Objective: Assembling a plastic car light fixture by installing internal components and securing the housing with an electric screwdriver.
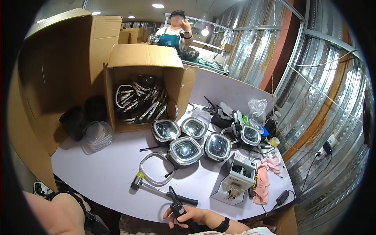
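- The right hand (187, 217) is gripping a black handheld device (178, 209) at the lower centre of the frame, its fingers curling around the body; a short dark cable is looping up from the device's top end.
- The left arm (58, 213) is entering at the lower left, but its hand is not showing, so I cannot tell whether that one is open or closed.
- Just above the device, a hammer (161, 190) is lying aslant on the white table (98, 172), its yellow-and-black head pointing left and its black grip right.
- A clear rounded-square ring (156, 183) is lying just behind the hammer.
- Four square lamps (186, 150) are sitting close together in the middle of the frame, while a fifth is resting farther right.
- A grey machine (225, 187) is standing right of centre, with a pink cloth (261, 188) lying beside it.
- An open cardboard box (145, 56) at the upper centre is holding many shiny-edged rings (145, 102).
- Clear covers (98, 141) are leaning in a stack near dark housings (72, 122) at the left.
- A person in a teal apron (169, 40) is standing at the upper centre, one hand raised.
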A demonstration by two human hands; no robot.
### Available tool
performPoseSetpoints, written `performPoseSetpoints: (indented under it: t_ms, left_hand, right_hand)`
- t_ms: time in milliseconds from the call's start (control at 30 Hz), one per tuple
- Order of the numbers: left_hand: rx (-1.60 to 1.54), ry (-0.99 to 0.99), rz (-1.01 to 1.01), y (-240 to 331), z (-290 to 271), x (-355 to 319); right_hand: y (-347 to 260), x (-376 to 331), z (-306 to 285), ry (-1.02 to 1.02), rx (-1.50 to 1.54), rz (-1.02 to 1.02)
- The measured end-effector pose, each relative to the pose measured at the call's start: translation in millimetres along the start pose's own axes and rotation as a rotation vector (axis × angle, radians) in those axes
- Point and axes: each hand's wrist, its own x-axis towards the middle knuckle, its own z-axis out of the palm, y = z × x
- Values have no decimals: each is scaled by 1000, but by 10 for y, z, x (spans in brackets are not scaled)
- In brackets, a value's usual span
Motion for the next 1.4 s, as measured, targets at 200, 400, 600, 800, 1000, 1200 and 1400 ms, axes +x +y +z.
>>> performPoseSetpoints:
  t_ms: [200, 400, 600, 800, 1000, 1200, 1400]
  left_hand:
    - [-25, 96, 7, -455, 1387, 895]
    - [8, 193, 9, -661, 2066, 1380]
    - [-20, 299, -89, -580, 2489, 1407]
    - [230, -211, -384, -658, 2472, 792]
    - [154, -604, -1315, -686, 2564, -317]
    - [77, -854, -1434, -810, 2587, -642]
    - [32, -940, -1293, -1309, 3390, -912]
  right_hand:
    - [-10, -33, -17, 17, 49, 3]
    - [-66, -39, 293, 113, -9, -117]
    - [-47, 19, 136, 25, 14, 47]
    - [-40, -74, 41, 41, 26, 22]
    - [-172, -340, 90, -33, 169, -216]
    - [-82, -728, 101, 119, 212, -389]
    - [-111, -775, 50, 172, 160, -368]
